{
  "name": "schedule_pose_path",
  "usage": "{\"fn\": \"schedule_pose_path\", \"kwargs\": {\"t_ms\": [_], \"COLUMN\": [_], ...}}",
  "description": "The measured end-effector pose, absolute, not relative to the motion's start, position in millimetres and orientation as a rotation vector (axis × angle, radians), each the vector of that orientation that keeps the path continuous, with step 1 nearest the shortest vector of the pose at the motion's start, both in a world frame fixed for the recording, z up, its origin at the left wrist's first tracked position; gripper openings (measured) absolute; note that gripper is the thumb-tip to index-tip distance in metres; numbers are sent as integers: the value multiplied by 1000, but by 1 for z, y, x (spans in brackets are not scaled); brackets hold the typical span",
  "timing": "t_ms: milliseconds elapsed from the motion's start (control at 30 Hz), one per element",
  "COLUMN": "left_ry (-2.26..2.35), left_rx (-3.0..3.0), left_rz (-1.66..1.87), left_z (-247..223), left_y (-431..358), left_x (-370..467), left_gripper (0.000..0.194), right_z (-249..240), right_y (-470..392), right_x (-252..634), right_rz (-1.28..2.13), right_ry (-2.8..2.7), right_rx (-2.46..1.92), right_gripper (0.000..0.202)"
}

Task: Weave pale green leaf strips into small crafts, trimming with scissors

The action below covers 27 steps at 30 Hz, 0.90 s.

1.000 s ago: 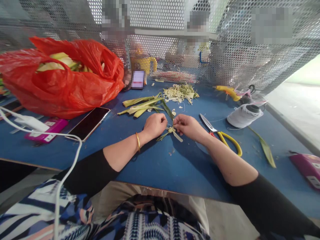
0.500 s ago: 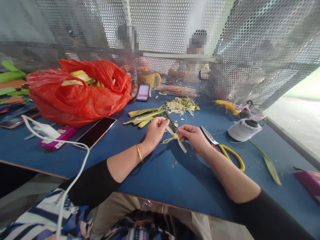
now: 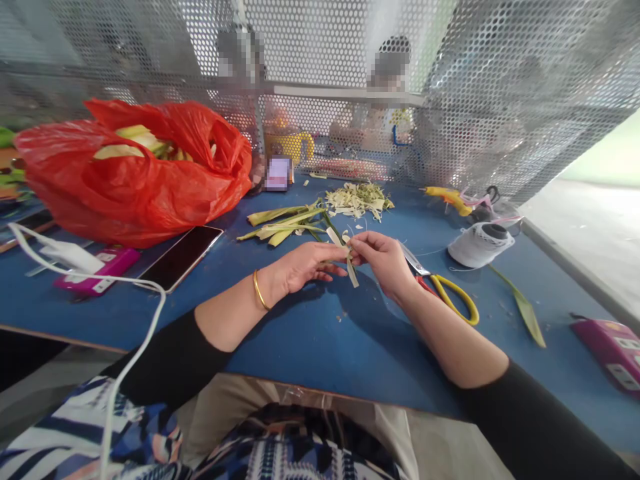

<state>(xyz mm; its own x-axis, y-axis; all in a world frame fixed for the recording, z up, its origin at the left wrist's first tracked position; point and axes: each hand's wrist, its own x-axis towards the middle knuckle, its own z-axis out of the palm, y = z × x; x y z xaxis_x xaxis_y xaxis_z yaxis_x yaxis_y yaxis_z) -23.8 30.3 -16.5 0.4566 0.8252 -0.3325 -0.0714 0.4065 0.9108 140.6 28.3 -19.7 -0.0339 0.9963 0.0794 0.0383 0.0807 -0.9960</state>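
Note:
In the head view my right hand (image 3: 383,261) is closed, its thumb and fingertips pinching a knotted pale leaf strip (image 3: 353,275) just above the blue table. My left hand (image 3: 310,265) reaches in from the left with its fingers stretched and apart. Its index fingertip meets the work beside my right fingertips, and those fingers hide most of the knot. Yellow-handled scissors (image 3: 454,300) lie by my right wrist. Beyond my hands are several greenish-yellow leaf pieces (image 3: 285,228) and a heap of pale shreds (image 3: 357,200).
A red plastic bag (image 3: 135,193) of leaf material fills the back left. Near it lie a dark phone (image 3: 181,257) and a purple power strip (image 3: 97,270) with a white cable. A white thread spool (image 3: 481,245) stands right. Behind a perforated metal screen (image 3: 340,53) are people.
My left hand has moved right, and its fingers have stretched out to the knot. The pale loop left of the knot is now covered. The whole view has shifted slightly.

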Motion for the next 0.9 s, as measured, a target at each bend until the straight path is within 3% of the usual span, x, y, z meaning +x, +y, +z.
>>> {"fn": "schedule_pose_path", "kwargs": {"t_ms": [267,467,733,900], "left_ry": [1104,1067,1173,1210], "left_rx": [1050,1074,1105,1059], "left_rz": [764,797,862,907], "left_z": [-16,-15,-11,-12], "left_y": [32,33,25,27], "left_x": [-17,-17,-12,-12], "left_gripper": [2,10,19,17], "right_z": [-18,-14,-9,-3], "right_y": [26,28,26,39], "right_x": [141,147,146,159], "right_rz": [1294,1434,1570,1336], "right_ry": [-1258,-1041,-841,-790], "right_rx": [-1121,-1044,-1112,-1268], "right_gripper": [26,30,6,4]}}
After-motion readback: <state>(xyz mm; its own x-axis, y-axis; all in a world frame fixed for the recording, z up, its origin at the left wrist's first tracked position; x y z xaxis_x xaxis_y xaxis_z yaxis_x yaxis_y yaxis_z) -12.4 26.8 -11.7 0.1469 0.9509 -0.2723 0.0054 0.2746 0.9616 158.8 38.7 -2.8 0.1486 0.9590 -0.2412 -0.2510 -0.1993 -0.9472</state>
